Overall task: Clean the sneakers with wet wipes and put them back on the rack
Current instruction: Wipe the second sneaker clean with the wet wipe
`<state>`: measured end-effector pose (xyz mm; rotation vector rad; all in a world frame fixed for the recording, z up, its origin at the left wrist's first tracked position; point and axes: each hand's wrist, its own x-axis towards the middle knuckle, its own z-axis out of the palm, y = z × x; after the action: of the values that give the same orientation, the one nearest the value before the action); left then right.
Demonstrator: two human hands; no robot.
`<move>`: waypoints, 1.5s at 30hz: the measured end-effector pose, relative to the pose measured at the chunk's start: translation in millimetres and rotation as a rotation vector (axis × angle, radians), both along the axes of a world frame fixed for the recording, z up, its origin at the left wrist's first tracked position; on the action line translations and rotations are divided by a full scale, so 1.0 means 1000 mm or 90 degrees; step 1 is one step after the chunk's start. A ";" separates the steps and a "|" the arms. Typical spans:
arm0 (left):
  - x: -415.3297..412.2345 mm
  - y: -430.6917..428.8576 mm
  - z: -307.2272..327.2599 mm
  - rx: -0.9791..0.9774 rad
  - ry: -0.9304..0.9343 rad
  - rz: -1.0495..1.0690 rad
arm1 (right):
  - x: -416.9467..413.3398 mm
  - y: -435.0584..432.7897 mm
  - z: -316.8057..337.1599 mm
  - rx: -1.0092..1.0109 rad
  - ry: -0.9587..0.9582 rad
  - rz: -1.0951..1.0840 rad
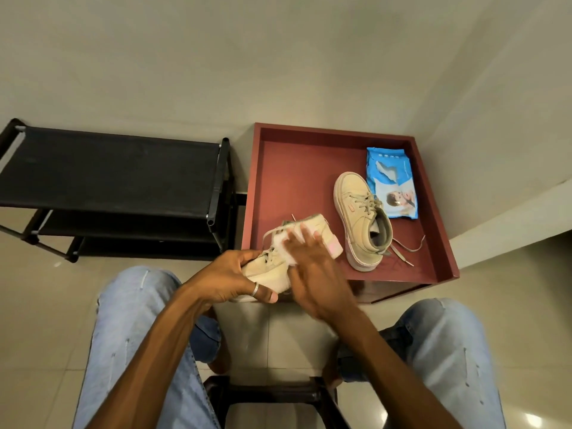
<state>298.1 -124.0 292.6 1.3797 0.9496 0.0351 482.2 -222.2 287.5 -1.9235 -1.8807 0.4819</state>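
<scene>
Wiping one beige suede sneaker (305,235) over the dark red wooden counter (297,168)

Left hand (229,280) grip closed around its toe; right hand (312,274) presses white wet wipe (283,247) flat, fingers spread. Second beige sneaker (360,218) lies at two o'clock.

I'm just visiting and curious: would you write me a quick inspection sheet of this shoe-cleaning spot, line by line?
Surface: red-brown tray table, walled rim, beside the wall.
Job's things: one beige sneaker lying on the table, laces loose; second sneaker held above the table's near edge; white wet wipe pressed on it; blue wipes pack beside the lying sneaker; black shoe rack, top shelf bare.
Clutter: nothing seen.
Hands: left hand grips the held sneaker; right hand presses the wipe, blurred.
Cables: nothing seen.
Surroundings: tiled floor, pale walls, dark stool under the person.
</scene>
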 end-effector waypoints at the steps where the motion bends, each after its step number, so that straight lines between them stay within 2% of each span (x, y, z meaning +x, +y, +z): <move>1: 0.000 0.000 0.000 0.004 0.001 -0.008 | -0.008 -0.006 0.000 -0.002 -0.004 0.042; 4: 0.000 -0.001 0.000 0.016 0.002 -0.023 | -0.004 -0.010 -0.001 0.007 -0.018 0.093; 9: 0.001 0.000 0.000 0.000 -0.004 0.007 | 0.032 0.007 -0.008 0.006 -0.001 -0.117; 11: 0.001 0.001 0.000 -0.004 -0.003 0.003 | 0.017 0.000 -0.007 0.001 0.004 -0.091; 15: 0.001 -0.001 0.001 0.008 -0.002 -0.015 | -0.007 -0.015 -0.006 0.010 0.004 0.074; 17: 0.000 -0.002 0.001 0.008 -0.003 -0.002 | 0.008 -0.007 -0.011 0.024 0.014 0.032; 20: 0.000 0.000 0.000 0.003 -0.007 0.011 | 0.026 0.001 -0.014 0.028 0.030 -0.104; 27: 0.000 -0.001 -0.001 0.019 -0.011 -0.009 | -0.007 -0.013 -0.001 0.011 0.046 0.068; 33: 0.000 0.000 -0.004 0.021 -0.009 0.002 | 0.020 -0.006 -0.006 0.027 0.099 -0.082; 41: -0.001 -0.002 -0.005 0.031 -0.013 -0.003 | -0.020 -0.026 -0.002 0.015 0.087 0.075; 43: 0.000 -0.003 -0.003 0.025 -0.012 0.003 | -0.008 -0.024 -0.006 0.020 0.080 0.071; 45: 0.000 -0.002 -0.003 0.008 -0.018 0.011 | 0.010 -0.017 -0.011 0.041 0.077 0.007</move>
<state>297.8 -126.3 289.9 1.3784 0.9394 0.0734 492.4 -239.2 276.5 -1.8031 -1.8085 0.5222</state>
